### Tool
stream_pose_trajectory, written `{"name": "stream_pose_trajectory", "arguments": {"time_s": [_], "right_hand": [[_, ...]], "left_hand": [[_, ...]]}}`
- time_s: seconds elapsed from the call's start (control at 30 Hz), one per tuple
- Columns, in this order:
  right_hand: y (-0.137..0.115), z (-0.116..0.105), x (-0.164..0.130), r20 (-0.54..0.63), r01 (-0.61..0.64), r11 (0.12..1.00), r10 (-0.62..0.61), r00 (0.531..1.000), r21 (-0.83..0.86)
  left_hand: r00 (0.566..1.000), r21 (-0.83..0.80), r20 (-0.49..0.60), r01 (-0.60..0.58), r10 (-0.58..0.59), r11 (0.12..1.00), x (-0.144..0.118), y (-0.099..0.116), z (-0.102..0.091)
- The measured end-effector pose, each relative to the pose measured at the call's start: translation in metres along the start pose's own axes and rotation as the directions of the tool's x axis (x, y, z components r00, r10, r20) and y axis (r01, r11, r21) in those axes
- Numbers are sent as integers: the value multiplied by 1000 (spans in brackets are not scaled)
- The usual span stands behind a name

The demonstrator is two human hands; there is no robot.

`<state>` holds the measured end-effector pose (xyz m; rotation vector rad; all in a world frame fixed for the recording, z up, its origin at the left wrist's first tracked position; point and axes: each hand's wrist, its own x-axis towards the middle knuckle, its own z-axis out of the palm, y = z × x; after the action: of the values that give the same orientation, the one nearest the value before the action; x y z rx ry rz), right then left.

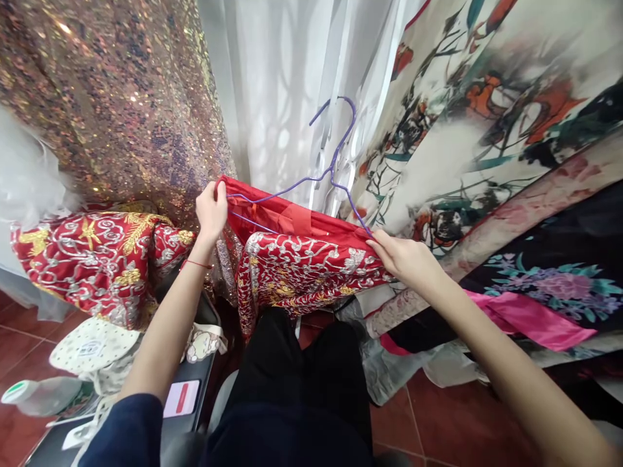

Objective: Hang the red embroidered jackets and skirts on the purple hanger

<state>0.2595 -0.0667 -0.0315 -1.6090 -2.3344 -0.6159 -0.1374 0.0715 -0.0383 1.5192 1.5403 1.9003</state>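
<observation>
A red garment (302, 259) with silver and gold embroidery hangs folded over a purple wire hanger (335, 162). My left hand (211, 211) grips the garment's left top edge at the hanger's left end. My right hand (402, 256) pinches the garment's right edge by the hanger's right end. The hanger's hook points up in front of a white sheer curtain (272, 97). My legs in black trousers (296, 383) are below the garment.
A sequinned gold fabric (117, 97) hangs at left, above another red embroidered piece (97, 253). Floral printed fabrics (487, 117) and a pink sash (530, 321) lie at right. A white bottle (39, 395) and a dark case (189, 395) sit on the red tile floor (452, 421).
</observation>
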Motion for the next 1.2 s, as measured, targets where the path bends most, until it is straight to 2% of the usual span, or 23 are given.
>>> {"name": "stream_pose_trajectory", "arguments": {"time_s": [0.07,0.1,0.17,0.27,0.37,0.47,0.57,0.63,0.7,0.8,0.83,0.87,0.93,1.0,1.03,1.07,1.13,1.2], "right_hand": [[7,2,-6,-74,-17,998,21,997,53],[10,3,-9,-113,-34,997,42,993,76],[15,7,-15,-188,-69,990,92,978,123],[18,12,-21,-294,-103,979,153,943,179],[19,17,-22,-365,-56,967,147,919,248],[23,19,-20,-401,-12,938,159,902,346],[27,15,-17,-455,12,903,205,867,431],[28,8,-13,-513,48,873,240,824,485],[26,-1,-6,-589,61,849,311,746,525],[21,-16,5,-694,12,848,425,580,530],[18,-21,8,-701,-18,855,437,564,519],[16,-25,12,-692,-35,862,429,580,506],[14,-29,18,-620,-33,879,361,696,475],[12,-26,22,-489,-37,899,271,829,437],[12,-23,24,-420,-58,915,239,875,400],[12,-18,25,-357,-93,933,223,907,347],[12,-6,28,-285,-171,962,228,931,212],[10,4,31,-279,-209,972,231,932,106]], "left_hand": [[975,303,29,-220,222,927,-4,5,-5],[960,398,60,-276,275,875,-7,7,-5],[943,493,117,-327,311,807,-16,10,-5],[929,502,176,-370,326,782,-33,8,-3],[913,445,206,-408,352,797,-46,4,-8],[893,368,185,-451,411,813,-53,7,-17],[879,303,153,-476,451,826,-57,22,-18],[881,272,138,-473,452,838,-63,35,-10],[868,220,119,-497,483,839,-74,46,4],[796,100,97,-605,598,790,-102,53,32],[768,62,101,-639,632,767,-111,54,41],[751,28,108,-657,651,753,-119,53,48],[764,-20,110,-637,635,770,-130,52,58],[827,-49,110,-549,551,834,-130,52,61],[862,-58,120,-490,493,870,-127,51,60],[890,-67,142,-428,433,902,-122,51,58],[922,-73,231,-302,311,950,-109,50,52],[913,-55,345,-214,219,975,-97,47,44]]}}
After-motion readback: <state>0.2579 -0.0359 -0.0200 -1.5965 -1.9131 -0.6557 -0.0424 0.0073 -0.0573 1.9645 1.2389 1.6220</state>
